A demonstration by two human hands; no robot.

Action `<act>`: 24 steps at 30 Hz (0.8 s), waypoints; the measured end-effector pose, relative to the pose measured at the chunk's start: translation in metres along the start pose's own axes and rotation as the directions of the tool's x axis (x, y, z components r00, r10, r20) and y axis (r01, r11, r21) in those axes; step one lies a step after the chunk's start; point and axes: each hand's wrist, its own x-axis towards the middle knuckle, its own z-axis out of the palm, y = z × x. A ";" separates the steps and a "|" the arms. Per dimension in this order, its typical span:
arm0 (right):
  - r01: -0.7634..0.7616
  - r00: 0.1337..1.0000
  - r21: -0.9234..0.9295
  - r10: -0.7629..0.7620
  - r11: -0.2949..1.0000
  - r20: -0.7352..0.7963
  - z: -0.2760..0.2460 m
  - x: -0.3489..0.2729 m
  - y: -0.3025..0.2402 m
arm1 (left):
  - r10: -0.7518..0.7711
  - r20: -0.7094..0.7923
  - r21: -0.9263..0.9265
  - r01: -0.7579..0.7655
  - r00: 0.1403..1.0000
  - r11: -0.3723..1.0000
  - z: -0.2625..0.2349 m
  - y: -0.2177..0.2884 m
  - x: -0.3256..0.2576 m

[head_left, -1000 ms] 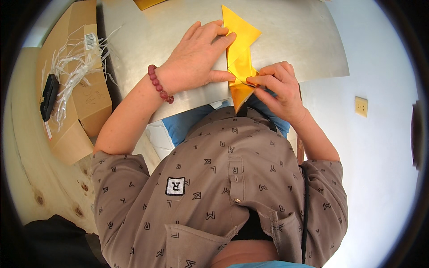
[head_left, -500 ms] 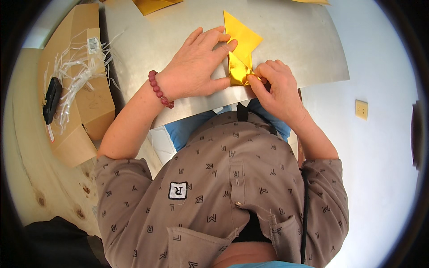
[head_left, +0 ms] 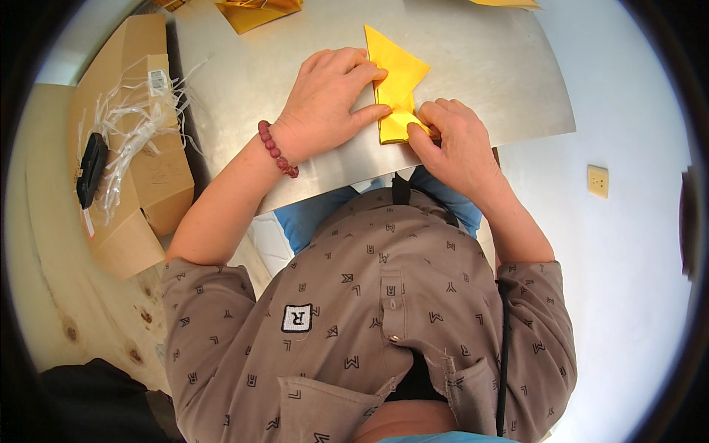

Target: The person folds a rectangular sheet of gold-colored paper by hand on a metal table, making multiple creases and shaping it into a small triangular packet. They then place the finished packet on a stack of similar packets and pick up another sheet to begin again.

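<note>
While the L hand [head_left: 329, 100] is resting, digits spread, along the L edge of the folded gold paper [head_left: 396, 83], the R hand [head_left: 456, 144] is pinching the paper's near R corner btwn thumb & bent fingers. W/ the metal tabletop [head_left: 502, 88] as ref., the paper is lying just inside the near edge, approx. midway along; its long axis is running from nr that edge toward the far side, tip pointing away. Key relation: the pinched flap is jutting R at the paper's near end, so the R hand is sitting closest to it. The L grip is clasping nothing, only bearing down; the R fingertips are partly hiding, so their exact hold underneath can't be told.

Materials: the paper is showing thin, smooth, crisply creased faces, i.e. a pointed far part, a narrow waist & a blocky near end. The tabletop is giving a dull gray sheen. Round dark-red beads [head_left: 275, 152] are circling the L wrist. L of the tabletop, limp translucent plastic strips [head_left: 136, 129] are trailing over a stiff brown cardboard box [head_left: 162, 188]. At the tabletop's far side, another folded gold piece [head_left: 258, 15] is lying, partly cropped.
</note>
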 end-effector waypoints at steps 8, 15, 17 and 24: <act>-0.313 0.942 0.365 0.336 0.877 0.001 -0.017 -0.050 -0.012 | -0.014 0.031 0.059 0.012 0.999 0.998 -0.001 0.007 -0.002; -0.589 0.791 0.740 0.421 0.325 0.445 0.015 -0.089 -0.005 | -0.031 0.033 0.065 0.029 0.999 0.997 0.005 0.041 -0.019; -0.598 0.754 0.789 0.433 0.140 0.494 0.022 -0.089 -0.002 | -0.029 -0.002 0.050 0.029 1.000 0.998 0.009 0.055 -0.026; -0.478 0.820 0.871 0.413 0.115 0.396 0.016 -0.088 -0.002 | -0.082 -0.094 -0.029 0.080 0.992 0.996 0.016 0.074 -0.032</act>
